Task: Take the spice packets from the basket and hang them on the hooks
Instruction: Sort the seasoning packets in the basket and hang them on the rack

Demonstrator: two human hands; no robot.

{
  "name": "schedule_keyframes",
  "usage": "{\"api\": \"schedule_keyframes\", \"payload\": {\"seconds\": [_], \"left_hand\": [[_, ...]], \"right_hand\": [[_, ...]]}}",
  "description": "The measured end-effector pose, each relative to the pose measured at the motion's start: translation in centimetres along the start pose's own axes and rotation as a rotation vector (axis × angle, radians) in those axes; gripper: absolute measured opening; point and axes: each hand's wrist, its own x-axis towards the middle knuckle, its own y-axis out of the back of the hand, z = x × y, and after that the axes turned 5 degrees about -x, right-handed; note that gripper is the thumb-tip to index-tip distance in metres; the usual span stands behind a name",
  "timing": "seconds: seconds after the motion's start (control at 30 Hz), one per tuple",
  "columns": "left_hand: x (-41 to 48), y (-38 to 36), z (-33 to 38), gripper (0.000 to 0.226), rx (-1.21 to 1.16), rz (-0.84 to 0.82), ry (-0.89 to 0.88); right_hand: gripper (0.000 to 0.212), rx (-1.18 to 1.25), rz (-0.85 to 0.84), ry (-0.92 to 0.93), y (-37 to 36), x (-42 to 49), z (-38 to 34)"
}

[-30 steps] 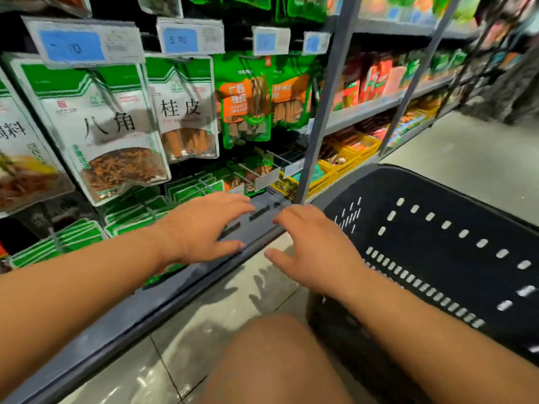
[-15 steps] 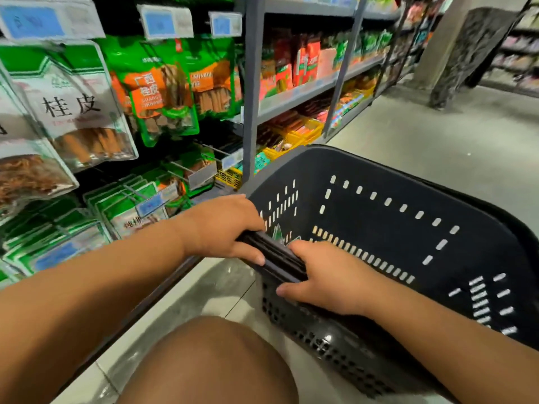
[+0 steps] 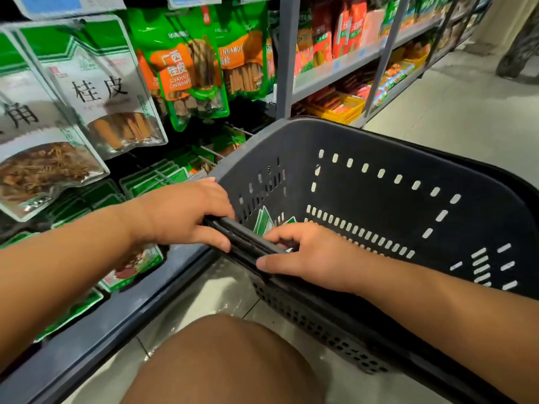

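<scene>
A dark grey plastic basket point(image 3: 379, 141) stands on the floor in front of me, tilted toward the shelf. Both hands grip its near rim: my left hand point(image 3: 186, 214) wraps the left part, my right hand point(image 3: 315, 258) the right part, fingers curled over the edge. Green-and-white spice packets point(image 3: 264, 221) peek out inside the basket just beyond the rim; most of them is hidden. White-and-green spice packets point(image 3: 108, 91) and green cinnamon packets point(image 3: 186, 71) hang from hooks on the shelf at left.
More green packets point(image 3: 157, 179) lie in wire racks low on the shelf. A grey shelf upright point(image 3: 287, 53) stands right behind the basket. Shelves with red packets and a yellow crate point(image 3: 341, 107) run to the right. My knee point(image 3: 227, 360) is below.
Both hands went from the shelf edge to the basket's rim and closed on it. The view has swung right and nearer; packets inside the basket now show.
</scene>
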Motion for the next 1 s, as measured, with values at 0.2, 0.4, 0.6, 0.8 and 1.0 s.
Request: {"api": "schedule_keyframes", "payload": {"seconds": [0.2,0.4,0.6,0.8,1.0], "left_hand": [[-0.6,0.3,-1.0,0.039,-0.034,-0.011,0.014],[-0.4,0.7,-1.5,0.044,-0.003,-0.014,0.017],[2.5,2.1,-1.4,0.053,-0.084,0.124,0.100],[7.9,1.2,-1.9,0.060,0.023,0.204,0.238],[8.8,0.2,-2.2,0.072,0.133,0.141,0.259]], "right_hand": [[0.018,0.075,0.016,0.042,-1.2,0.7,0.1],[0.044,-0.010,-0.040,0.017,0.6,2.4,2.0],[0.023,-0.122,0.070,-0.217,4.1,8.6,9.5],[0.039,-0.067,0.031,-0.244,1.2,14.7,9.6],[0.051,-0.126,-0.046,-0.320,-3.1,16.9,8.3]]}}
